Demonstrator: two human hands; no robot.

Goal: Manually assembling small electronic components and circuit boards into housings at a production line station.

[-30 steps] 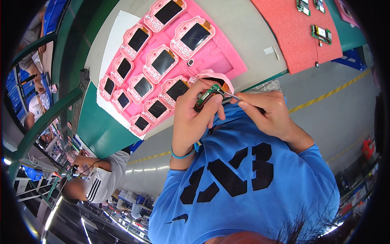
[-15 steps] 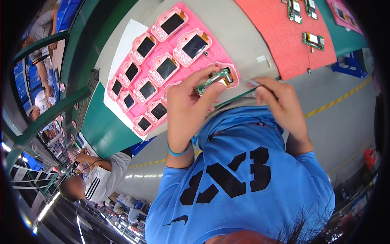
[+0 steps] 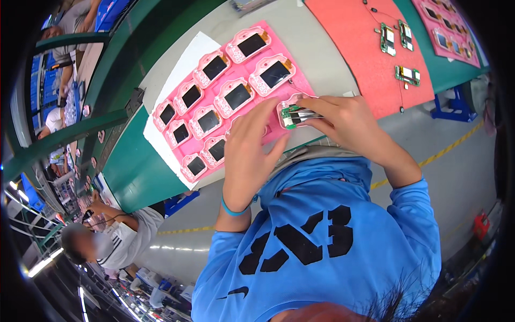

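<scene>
Green and likely fragile, the circuit board (image 3: 289,117) we'd hold by its edges sits in a pink console shell (image 3: 292,99), our right hand (image 3: 351,124) gripping tweezers (image 3: 309,114), our left hand (image 3: 248,153) spread alongside.

Right hand (image 3: 348,121) grips metal tweezers (image 3: 308,114) at a green circuit board (image 3: 290,119) seated in a pink shell (image 3: 296,97). Left hand (image 3: 247,150) just left of it, thumb and fingers spread. Beyond left hand: pink foam tray (image 3: 301,76), rows of screened shells (image 3: 237,96). Beyond right hand, rightward: red mat (image 3: 354,48) on bench (image 3: 311,40), three loose boards (image 3: 387,38).
</scene>
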